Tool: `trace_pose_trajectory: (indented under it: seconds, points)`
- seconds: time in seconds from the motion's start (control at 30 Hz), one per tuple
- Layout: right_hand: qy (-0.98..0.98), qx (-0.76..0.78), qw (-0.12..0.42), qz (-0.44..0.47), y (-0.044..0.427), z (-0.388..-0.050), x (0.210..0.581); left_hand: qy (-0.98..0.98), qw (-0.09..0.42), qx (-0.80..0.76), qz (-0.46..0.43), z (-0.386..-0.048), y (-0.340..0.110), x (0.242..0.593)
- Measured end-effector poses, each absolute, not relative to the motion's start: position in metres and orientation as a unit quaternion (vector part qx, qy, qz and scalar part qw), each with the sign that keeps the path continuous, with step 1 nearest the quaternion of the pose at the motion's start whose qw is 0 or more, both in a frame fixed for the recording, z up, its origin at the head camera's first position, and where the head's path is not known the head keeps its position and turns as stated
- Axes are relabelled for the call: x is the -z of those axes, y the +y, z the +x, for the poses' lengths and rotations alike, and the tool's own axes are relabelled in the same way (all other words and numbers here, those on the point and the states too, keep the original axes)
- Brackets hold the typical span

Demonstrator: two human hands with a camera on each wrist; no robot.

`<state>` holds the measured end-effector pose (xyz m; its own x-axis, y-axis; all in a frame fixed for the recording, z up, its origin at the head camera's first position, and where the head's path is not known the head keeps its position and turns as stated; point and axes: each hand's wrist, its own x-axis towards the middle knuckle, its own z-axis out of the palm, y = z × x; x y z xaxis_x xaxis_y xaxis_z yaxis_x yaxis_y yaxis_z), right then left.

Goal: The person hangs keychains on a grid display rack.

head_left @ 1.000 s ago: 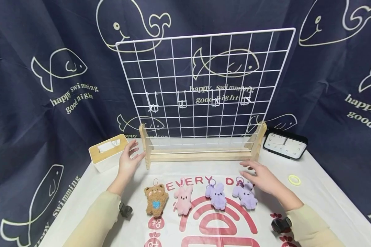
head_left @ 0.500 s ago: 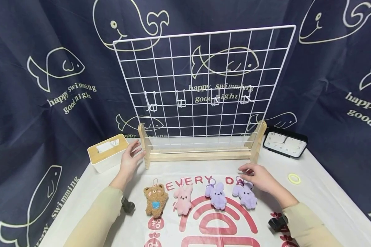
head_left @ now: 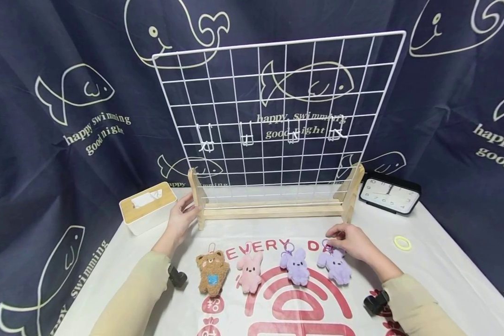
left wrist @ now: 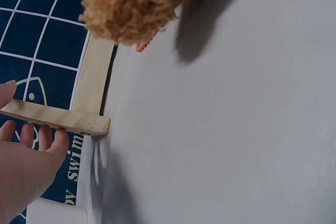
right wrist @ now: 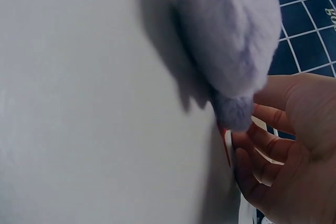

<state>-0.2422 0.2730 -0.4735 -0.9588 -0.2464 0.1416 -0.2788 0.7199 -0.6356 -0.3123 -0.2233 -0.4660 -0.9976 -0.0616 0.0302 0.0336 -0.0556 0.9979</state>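
Note:
My left hand [head_left: 180,224] grips the left wooden upright [head_left: 197,200] of the white wire rack [head_left: 273,98]; in the left wrist view its thumb lies on one side of the wood [left wrist: 58,116], its fingers on the other. My right hand [head_left: 354,240] has curled fingers at the ring of the rightmost purple plush [head_left: 338,268] and appears to pinch it; the plush hides the fingertips in the right wrist view. Beside it lie another purple plush [head_left: 297,268], a pink plush [head_left: 249,273] and a brown bear [head_left: 212,273].
Several white hooks hang on the rack, one at its left [head_left: 207,145]. A tissue box [head_left: 149,210] stands left of the rack, a black clock [head_left: 389,193] right of it. A yellow ring [head_left: 402,243] lies on the white table [head_left: 428,280] at the right.
My left hand has moved in against the left upright, and its fingers have closed round it. My right hand has moved slightly down and left to the purple plush's ring, its fingers drawing together.

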Motion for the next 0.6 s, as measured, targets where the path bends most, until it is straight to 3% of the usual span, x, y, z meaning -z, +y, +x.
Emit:
trace_pose_trajectory:
  seconds: [0.6]
  points:
    - [-0.933,-0.329,0.046,0.141,0.27,-0.248,0.485,-0.669,0.002,0.743,0.035,-0.313,-0.223,0.466]
